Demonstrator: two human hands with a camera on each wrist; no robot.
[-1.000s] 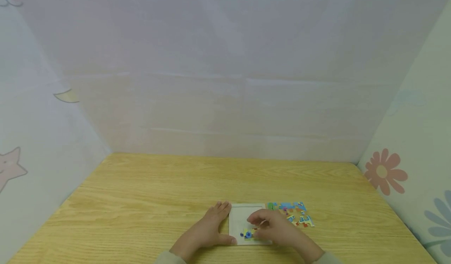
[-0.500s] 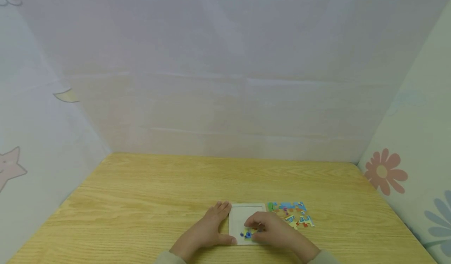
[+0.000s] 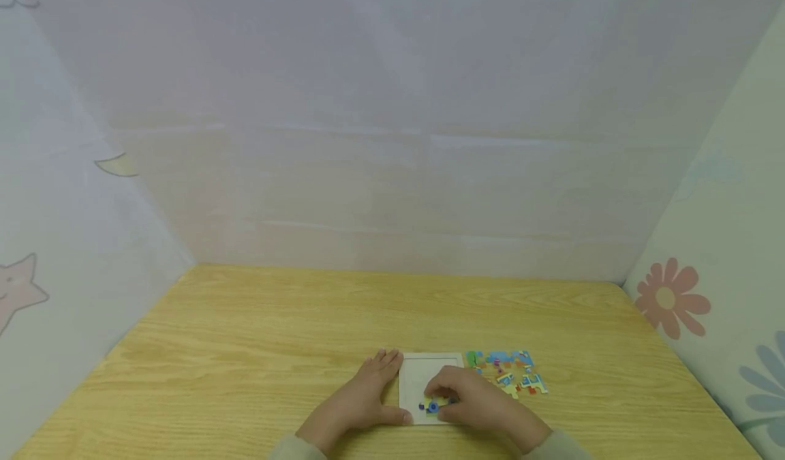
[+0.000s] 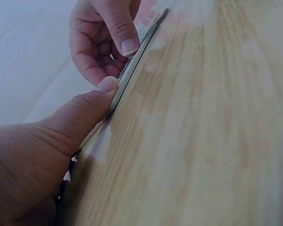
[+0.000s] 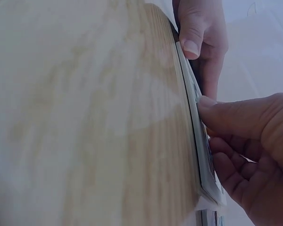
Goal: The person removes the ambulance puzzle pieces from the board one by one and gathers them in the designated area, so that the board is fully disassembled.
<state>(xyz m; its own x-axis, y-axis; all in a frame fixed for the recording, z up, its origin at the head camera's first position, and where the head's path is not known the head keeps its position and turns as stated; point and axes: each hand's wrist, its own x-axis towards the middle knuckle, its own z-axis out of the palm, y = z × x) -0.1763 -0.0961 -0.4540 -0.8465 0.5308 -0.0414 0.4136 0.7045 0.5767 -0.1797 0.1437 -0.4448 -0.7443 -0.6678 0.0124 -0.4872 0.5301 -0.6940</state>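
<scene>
A pale square puzzle tray lies on the wooden table. Along its left edge rests my left hand, fingers stretched out and thumb on the near left corner. A few joined yellow and blue jigsaw pieces sit inside the tray near its front edge. My right hand is over the tray's near right part, thumb and curled fingers pinching a jigsaw piece at the row's right end; the fingers mostly hide it. In the right wrist view, the right thumb is at the tray's front rim.
Several colourful jigsaw pieces lie close together on the table, just right of the tray. The wooden tabletop spreads out beyond and to the left. Pale cloth walls stand behind and at both sides.
My right hand has shifted slightly left and lower over the row, its fingers closing in at the jigsaw pieces. The left hand has stayed at the tray's edge.
</scene>
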